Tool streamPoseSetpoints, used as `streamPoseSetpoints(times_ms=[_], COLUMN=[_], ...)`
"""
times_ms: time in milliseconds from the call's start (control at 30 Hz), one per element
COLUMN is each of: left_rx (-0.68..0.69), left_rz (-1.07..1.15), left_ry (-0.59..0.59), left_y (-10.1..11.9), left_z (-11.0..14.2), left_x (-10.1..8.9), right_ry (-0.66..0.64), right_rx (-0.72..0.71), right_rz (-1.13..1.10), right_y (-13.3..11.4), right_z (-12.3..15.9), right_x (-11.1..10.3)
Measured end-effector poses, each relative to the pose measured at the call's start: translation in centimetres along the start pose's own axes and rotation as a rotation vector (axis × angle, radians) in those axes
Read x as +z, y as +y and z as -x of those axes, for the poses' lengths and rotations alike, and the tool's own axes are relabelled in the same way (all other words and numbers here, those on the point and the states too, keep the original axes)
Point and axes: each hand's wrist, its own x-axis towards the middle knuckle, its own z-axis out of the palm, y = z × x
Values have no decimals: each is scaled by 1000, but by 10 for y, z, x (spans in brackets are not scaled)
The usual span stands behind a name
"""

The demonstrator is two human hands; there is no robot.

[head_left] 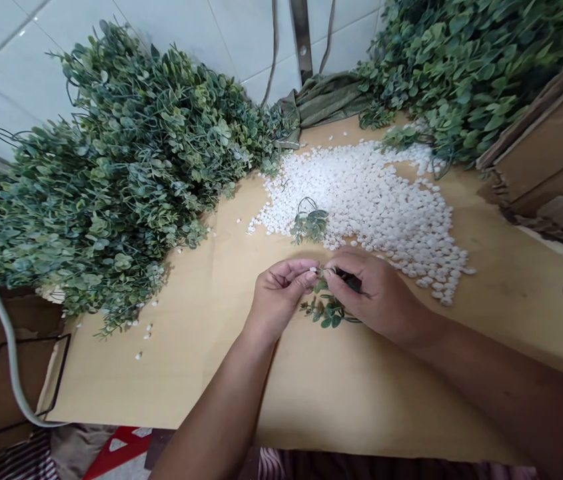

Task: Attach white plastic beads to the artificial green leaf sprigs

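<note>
My left hand (284, 290) pinches a small white plastic piece (313, 270) between thumb and forefinger. Just right of it, my right hand (368, 287) is closed on the stem of an artificial leaf sprig (330, 312), whose green leaves hang below the fingers. The two fingertips almost meet, and the white piece sits at the stem's end; whether it is fitted on the stem I cannot tell. Beyond my hands, another leaf sprig (310, 225) with a looped stem lies at the near edge of a spread pile of small white pieces (361, 193).
A large heap of artificial greenery (146, 147) covers the left and back of the tan tabletop (201, 360). More greenery (451, 73) is piled at the back right beside a cardboard box (556, 133). A dark green cloth (331, 100) lies against the tiled wall. A pale cable (1, 327) hangs at left.
</note>
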Motion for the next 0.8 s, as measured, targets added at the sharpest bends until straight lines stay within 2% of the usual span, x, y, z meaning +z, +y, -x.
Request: streamPoseSetpoints(times_ms=[800], left_rx=[50], left_rz=[5], left_ry=[66], left_y=[-6], left_z=[-1], left_x=[3], right_ry=[77], right_rx=[-15], right_rz=[29], right_y=[0], right_z=[2], right_x=[6])
